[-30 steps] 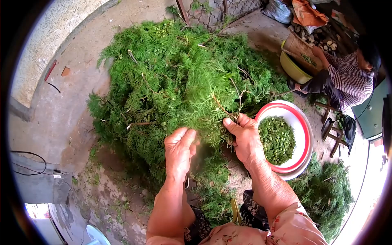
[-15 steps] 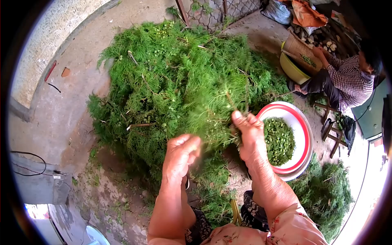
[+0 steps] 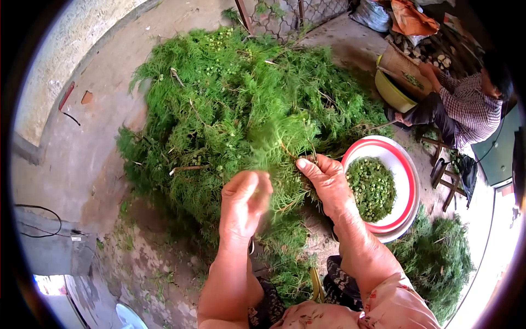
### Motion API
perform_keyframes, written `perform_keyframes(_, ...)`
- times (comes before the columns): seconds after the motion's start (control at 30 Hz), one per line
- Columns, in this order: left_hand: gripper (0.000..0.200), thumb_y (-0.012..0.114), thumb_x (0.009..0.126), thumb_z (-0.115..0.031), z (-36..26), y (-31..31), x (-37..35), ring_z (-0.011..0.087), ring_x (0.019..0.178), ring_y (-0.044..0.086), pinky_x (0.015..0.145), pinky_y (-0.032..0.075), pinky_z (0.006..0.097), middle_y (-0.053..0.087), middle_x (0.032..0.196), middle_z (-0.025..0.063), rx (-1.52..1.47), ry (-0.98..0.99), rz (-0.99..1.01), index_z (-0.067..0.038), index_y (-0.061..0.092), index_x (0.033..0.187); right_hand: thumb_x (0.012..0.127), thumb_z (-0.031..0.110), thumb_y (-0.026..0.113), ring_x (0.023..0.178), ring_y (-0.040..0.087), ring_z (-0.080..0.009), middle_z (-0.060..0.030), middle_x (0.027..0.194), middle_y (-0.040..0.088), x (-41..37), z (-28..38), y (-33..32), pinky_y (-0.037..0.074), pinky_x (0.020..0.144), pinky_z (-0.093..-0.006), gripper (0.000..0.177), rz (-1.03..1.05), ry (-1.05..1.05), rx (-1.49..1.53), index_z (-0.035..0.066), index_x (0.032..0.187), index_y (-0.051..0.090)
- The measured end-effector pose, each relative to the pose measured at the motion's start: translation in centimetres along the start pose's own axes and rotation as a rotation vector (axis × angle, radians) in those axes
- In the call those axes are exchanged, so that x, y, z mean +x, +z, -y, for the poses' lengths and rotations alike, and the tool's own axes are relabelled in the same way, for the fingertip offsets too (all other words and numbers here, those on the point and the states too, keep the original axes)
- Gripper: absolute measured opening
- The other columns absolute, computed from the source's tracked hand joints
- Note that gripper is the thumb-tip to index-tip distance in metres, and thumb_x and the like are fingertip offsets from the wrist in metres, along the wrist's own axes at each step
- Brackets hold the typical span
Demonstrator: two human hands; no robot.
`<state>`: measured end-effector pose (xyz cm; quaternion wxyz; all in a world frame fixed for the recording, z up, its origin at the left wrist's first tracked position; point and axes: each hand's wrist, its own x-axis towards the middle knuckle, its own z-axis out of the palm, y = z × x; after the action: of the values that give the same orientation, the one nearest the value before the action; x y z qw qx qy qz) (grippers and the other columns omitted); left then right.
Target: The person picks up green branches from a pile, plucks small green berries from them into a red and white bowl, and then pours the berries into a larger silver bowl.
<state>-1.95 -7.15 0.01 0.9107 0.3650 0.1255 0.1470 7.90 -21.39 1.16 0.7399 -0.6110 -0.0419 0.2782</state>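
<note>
Between the thumb and fingers of my right hand (image 3: 326, 178) is the stem of a leafy evergreen branch (image 3: 287, 186), its green sprays fanning out to the left. My left hand (image 3: 245, 197) is beside those sprays with its fingers curled in; its fingertips are blurred, and anything inside them is hidden. Beyond both hands spreads a large heap of cut evergreen branches (image 3: 203, 98) dotted with small green cones. Just right of my right hand stands a red-and-white basin (image 3: 405, 186) holding picked green cones (image 3: 372, 189).
Another person (image 3: 471, 109) in a checked shirt sits at the upper right by a yellow tub (image 3: 392, 93). A wooden stool (image 3: 449, 186) is near that person. More branches (image 3: 433, 257) lie at the lower right. Sacks (image 3: 372, 15) and firewood (image 3: 427, 52) lie at the back.
My right hand has moved a little left with the branch. My left hand has shifted slightly up, its fingers still curled. The heap and basin look the same.
</note>
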Motion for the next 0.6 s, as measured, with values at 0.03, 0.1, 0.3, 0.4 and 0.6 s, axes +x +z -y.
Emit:
perform_keyframes(0.03,0.021,0.053,0.090,-0.017,0.0,0.2,-0.1,0.0071,0.045,0.044,0.034,0.031,0.0162,0.058,0.071,0.0093,0.093,0.009,-0.032,0.002,0.061,0.093,0.082,0.018,0.066,0.057,0.049,-0.0029,0.0061,0.068,0.060,0.0,-0.3,-0.1,0.040,0.053,-0.0194,0.010,0.000,0.024,-0.029,0.007,0.084,0.066)
perform_keyframes(0.1,0.017,0.055,0.088,-0.011,0.0,0.8,-0.1,0.0046,0.044,0.043,0.035,0.028,0.0163,0.059,0.069,0.0059,0.285,0.064,-0.083,0.001,0.061,0.097,0.081,0.015,0.067,0.059,0.050,-0.0025,0.0054,0.069,0.062,-0.1,-0.5,0.1,0.040,0.054,-0.0196,0.009,0.024,0.007,-0.051,0.007,0.083,0.066)
perform_keyframes(0.3,0.011,0.061,0.085,-0.016,0.6,1.5,-0.1,0.0015,0.044,0.038,0.037,0.025,0.0165,0.056,0.064,0.0003,0.399,-0.044,-0.117,-0.005,0.061,0.089,0.084,0.022,0.064,0.036,0.036,-0.0017,0.0058,0.051,0.050,-0.6,-0.7,0.6,0.027,0.033,-0.0198,0.016,0.123,0.057,-0.054,0.007,0.078,0.065)
perform_keyframes(0.4,0.012,0.061,0.085,-0.017,0.7,1.5,-0.2,0.0027,0.046,0.041,0.039,0.026,0.0165,0.054,0.062,-0.0004,0.402,-0.051,-0.111,-0.005,0.059,0.081,0.083,0.020,0.064,0.041,0.040,-0.0011,0.0060,0.053,0.052,-0.8,-0.4,0.8,0.030,0.037,-0.0184,0.014,0.171,0.132,-0.039,0.009,0.075,0.065)
perform_keyframes(0.6,0.013,0.067,0.079,-0.015,-1.2,1.4,-0.8,0.0068,0.045,0.046,0.037,0.028,0.0182,0.052,0.061,0.0001,0.270,-0.218,-0.074,-0.004,0.059,0.077,0.069,0.016,0.072,0.055,0.048,-0.0078,0.0024,0.066,0.057,-1.9,1.1,0.9,0.038,0.051,-0.0213,0.013,0.195,0.301,0.160,0.007,0.073,0.062)
